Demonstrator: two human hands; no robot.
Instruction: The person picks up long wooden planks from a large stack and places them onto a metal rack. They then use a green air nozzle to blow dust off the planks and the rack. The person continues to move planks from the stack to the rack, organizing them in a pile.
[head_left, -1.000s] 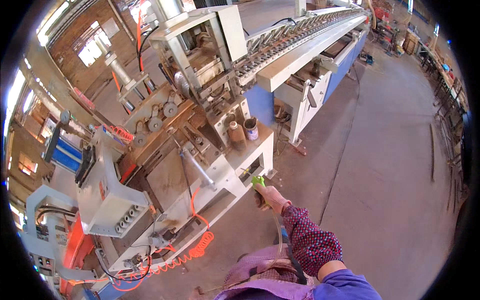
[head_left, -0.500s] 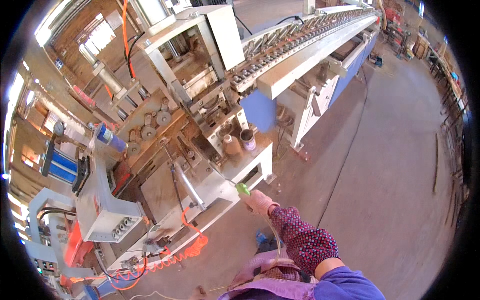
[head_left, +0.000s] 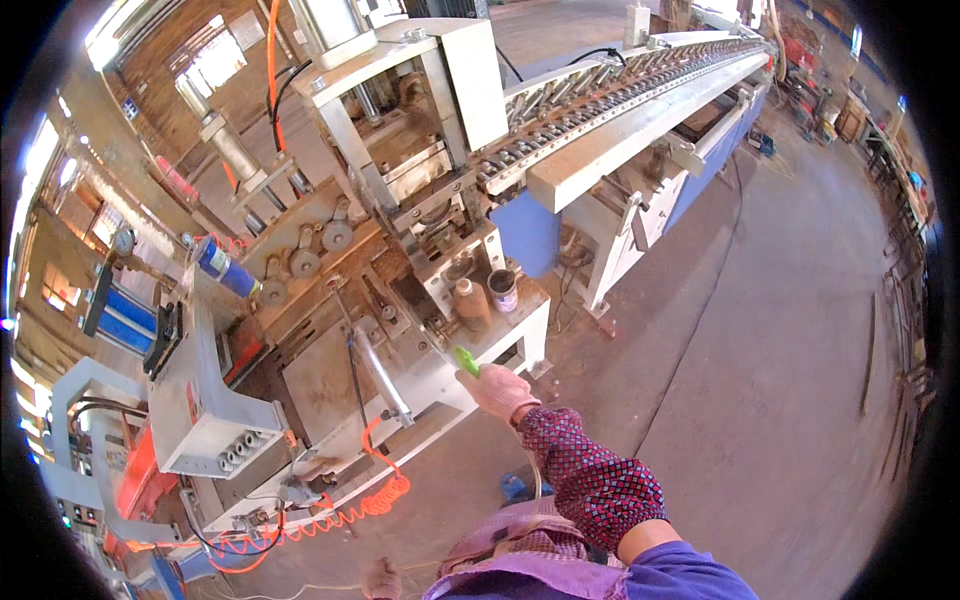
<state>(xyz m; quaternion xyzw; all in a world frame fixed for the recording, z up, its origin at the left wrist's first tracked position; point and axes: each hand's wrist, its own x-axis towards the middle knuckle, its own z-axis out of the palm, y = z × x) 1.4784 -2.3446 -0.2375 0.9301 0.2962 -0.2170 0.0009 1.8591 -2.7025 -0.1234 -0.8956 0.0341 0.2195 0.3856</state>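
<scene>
My right hand (head_left: 497,390), in a pale pink glove, is closed round a green air blow gun (head_left: 465,360). Its thin nozzle points away from me over the front edge of the white machine bed (head_left: 455,380), and a thin pale hose (head_left: 541,478) runs down from the hand. Just beyond the gun, a brown bottle (head_left: 471,305) and an open tin (head_left: 503,289) stand on the bed. My left hand (head_left: 381,579), gloved too, shows only in part at the lower edge, low beside my body; its fingers cannot be made out.
A metal press frame (head_left: 475,85) rises behind the bottle. A long chain conveyor (head_left: 600,108) stretches to the far right. An orange coiled air hose (head_left: 370,500) hangs along the front left. A grey control box (head_left: 225,435) stands left. A dark cable (head_left: 690,340) lies across the floor.
My right hand and the blow gun have shifted slightly left and forward, nearer the machine bed. My left hand shows a little more at the lower edge. The view has shifted slightly.
</scene>
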